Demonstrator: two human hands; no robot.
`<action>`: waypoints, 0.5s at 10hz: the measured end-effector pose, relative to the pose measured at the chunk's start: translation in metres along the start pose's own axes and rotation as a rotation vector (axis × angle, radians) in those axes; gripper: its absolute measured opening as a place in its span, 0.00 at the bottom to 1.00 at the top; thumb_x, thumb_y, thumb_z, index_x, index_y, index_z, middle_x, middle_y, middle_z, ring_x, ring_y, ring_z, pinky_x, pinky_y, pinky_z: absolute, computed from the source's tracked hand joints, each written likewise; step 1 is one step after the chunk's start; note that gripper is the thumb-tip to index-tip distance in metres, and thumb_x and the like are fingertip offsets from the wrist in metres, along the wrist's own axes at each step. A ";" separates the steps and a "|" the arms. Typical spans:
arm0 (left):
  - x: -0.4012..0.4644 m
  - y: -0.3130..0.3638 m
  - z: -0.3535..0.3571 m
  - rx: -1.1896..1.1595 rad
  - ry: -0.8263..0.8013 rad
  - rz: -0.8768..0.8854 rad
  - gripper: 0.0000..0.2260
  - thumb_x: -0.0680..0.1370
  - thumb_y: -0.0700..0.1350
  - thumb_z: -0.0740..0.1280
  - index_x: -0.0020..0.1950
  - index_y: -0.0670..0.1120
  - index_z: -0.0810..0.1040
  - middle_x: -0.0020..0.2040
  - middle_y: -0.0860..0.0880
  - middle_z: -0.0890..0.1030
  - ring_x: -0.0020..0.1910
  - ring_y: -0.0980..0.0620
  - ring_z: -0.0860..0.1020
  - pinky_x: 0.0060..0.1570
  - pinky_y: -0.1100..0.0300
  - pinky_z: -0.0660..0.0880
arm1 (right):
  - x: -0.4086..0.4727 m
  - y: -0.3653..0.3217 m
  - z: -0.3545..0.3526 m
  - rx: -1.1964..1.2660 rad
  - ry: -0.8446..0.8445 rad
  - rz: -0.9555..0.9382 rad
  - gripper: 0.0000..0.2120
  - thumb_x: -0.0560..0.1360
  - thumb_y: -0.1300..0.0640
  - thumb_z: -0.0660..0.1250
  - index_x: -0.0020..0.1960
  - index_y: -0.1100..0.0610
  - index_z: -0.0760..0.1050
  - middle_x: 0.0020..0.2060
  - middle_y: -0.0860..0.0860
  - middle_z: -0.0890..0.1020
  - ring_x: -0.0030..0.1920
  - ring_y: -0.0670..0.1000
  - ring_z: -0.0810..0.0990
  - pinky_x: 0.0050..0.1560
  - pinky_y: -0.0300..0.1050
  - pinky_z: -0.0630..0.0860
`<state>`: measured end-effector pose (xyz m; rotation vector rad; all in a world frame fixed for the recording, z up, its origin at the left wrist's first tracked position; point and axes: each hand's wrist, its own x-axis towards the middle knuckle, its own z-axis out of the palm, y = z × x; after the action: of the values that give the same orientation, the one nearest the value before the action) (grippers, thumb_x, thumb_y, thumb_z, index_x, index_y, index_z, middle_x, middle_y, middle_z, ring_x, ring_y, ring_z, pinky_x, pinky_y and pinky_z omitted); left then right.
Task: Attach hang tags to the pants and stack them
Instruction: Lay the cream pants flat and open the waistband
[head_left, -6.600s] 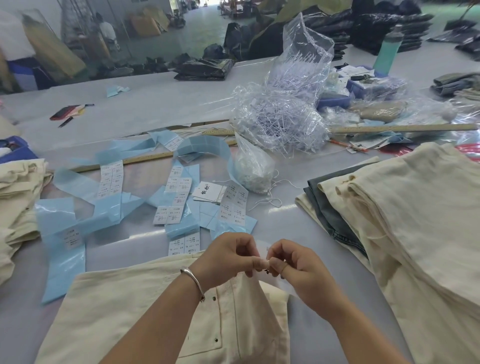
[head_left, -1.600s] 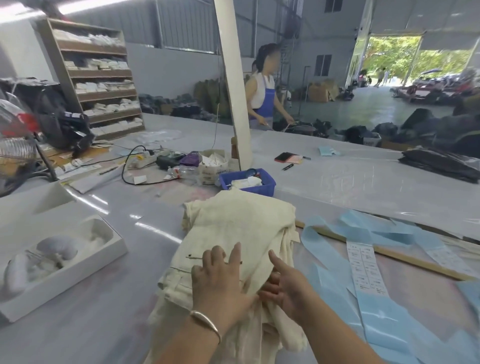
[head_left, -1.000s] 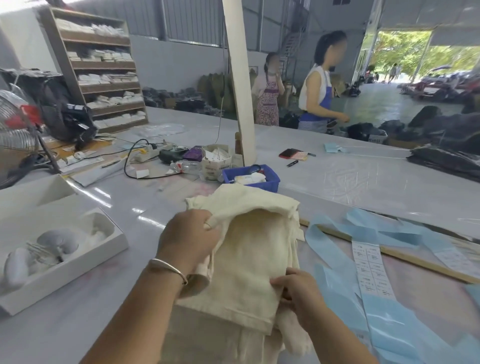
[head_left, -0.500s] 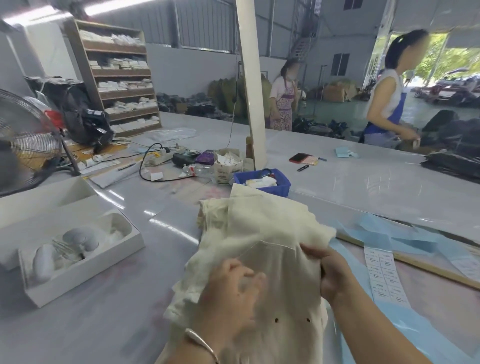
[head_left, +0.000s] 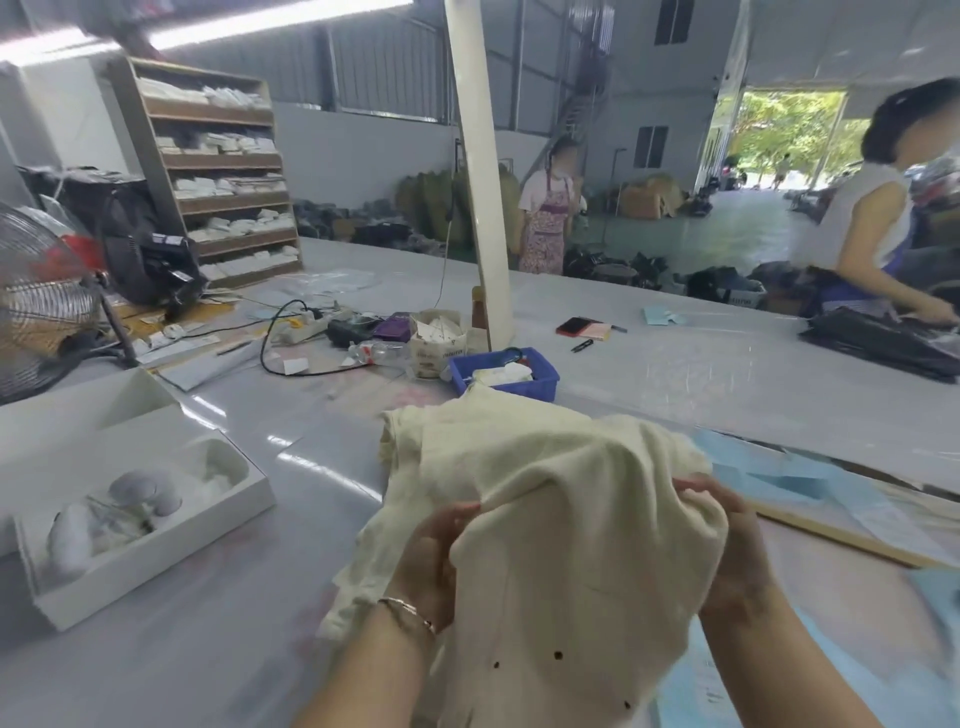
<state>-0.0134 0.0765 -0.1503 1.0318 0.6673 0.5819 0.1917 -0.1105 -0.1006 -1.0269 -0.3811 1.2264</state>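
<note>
Both hands hold a pair of cream pants (head_left: 561, 519) up off the grey tabletop (head_left: 218, 597), just in front of the camera. The left hand (head_left: 431, 561), a thin bangle on its wrist, grips a fold of the fabric at the garment's left edge with curled fingers. The right hand (head_left: 727, 535) pinches the cloth at the right edge, its fingertips pressed into the bunched material. The pants drape between and below the two hands, and a few small dark dots, probably rivets or snaps, show near the bottom. Beneath them lies a stack of similar cream garments (head_left: 415, 441) on the tabletop.

To the right of the stack, light-blue strips (head_left: 779, 478) lie over the tabletop beside a long wooden stick (head_left: 841, 540); any printing on them is too blurred to read. A white tray (head_left: 156, 551) holding pale bundles sits to the left. Farther back stand a blue plastic bin (head_left: 504, 371), a paper cup (head_left: 434, 345) with faint unreadable print, a power strip (head_left: 311, 325) with a black cable, and a red phone (head_left: 584, 327). A metal fan (head_left: 36, 291) stands at the far left, and a wooden shelf (head_left: 218, 171) of folded white goods lines the wall. Two other people (head_left: 545, 213) work beyond the tabletop.
</note>
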 end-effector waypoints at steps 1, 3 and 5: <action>0.000 0.001 0.008 -0.233 0.063 -0.023 0.11 0.80 0.47 0.63 0.40 0.54 0.82 0.29 0.63 0.81 0.30 0.66 0.80 0.30 0.70 0.76 | -0.001 -0.032 0.015 0.138 -0.348 -0.284 0.28 0.82 0.51 0.43 0.76 0.66 0.56 0.73 0.64 0.63 0.75 0.61 0.58 0.74 0.56 0.44; -0.038 0.024 0.020 -0.328 -0.075 0.163 0.11 0.77 0.53 0.65 0.43 0.50 0.84 0.39 0.56 0.85 0.41 0.59 0.83 0.40 0.65 0.79 | -0.009 -0.026 0.027 0.007 -0.297 -0.201 0.57 0.54 0.22 0.70 0.65 0.66 0.74 0.51 0.65 0.79 0.54 0.63 0.78 0.61 0.57 0.71; -0.087 0.128 0.030 -0.108 -0.180 0.333 0.34 0.69 0.63 0.69 0.65 0.40 0.77 0.56 0.39 0.82 0.53 0.43 0.81 0.49 0.53 0.80 | -0.048 -0.056 0.049 -0.067 -0.287 -0.150 0.40 0.60 0.22 0.62 0.40 0.61 0.75 0.27 0.55 0.74 0.28 0.54 0.75 0.32 0.42 0.70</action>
<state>-0.0653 0.0484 -0.0045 1.0866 0.3028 0.7938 0.1721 -0.1310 -0.0165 -0.8630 -0.7145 1.2334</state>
